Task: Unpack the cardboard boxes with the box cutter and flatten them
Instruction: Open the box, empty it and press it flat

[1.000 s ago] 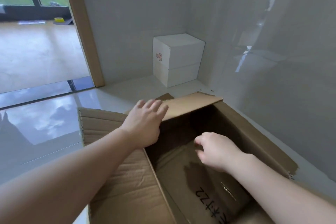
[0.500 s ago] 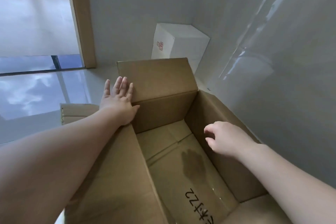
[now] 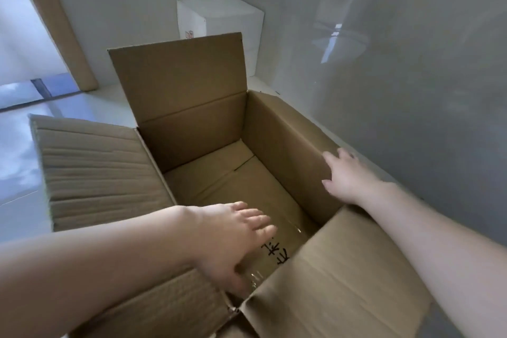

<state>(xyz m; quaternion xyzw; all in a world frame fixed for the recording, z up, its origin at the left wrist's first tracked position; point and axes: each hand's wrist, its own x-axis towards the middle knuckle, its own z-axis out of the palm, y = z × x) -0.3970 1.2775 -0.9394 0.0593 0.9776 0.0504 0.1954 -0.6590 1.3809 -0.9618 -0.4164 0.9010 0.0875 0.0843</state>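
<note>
Floor [image 3: 16, 173], pale and glossy, carries everything here; no desk in view. Cardboard box [image 3: 288, 151] stands upright on it, open-topped, right side close along the grey wall [image 3: 411, 90], long axis running from the person away toward the corner. Inside looks empty: only the bottom panels with a centre seam, dark handwriting and a strip of clear tape near the close end. Far flap [image 3: 178, 74] stands upright; left flap [image 3: 93, 170] is folded out roughly level; near flap [image 3: 337, 277] lies outward toward the person. White box [image 3: 219, 18] sits in the corner behind the far flap, well apart. No box cutter visible. Left hand [image 3: 230, 239] reaches over the near-left corner into the opening, fingers [image 3: 255, 221] spread and loose, gripping nothing; whether they touch the bottom cannot be told. Right hand [image 3: 345, 175] rests on the top edge of the right wall of the box, fingers open and draped over the rim, at most a light hold. Key relation: bottom seam lies ahead of and below the left fingers, along the long axis, so the left hand is nearer to it; the right hand is placed to steady or tip the box. Judgement: unpacking appears done, flattening not yet started, bottom still taped.
</note>
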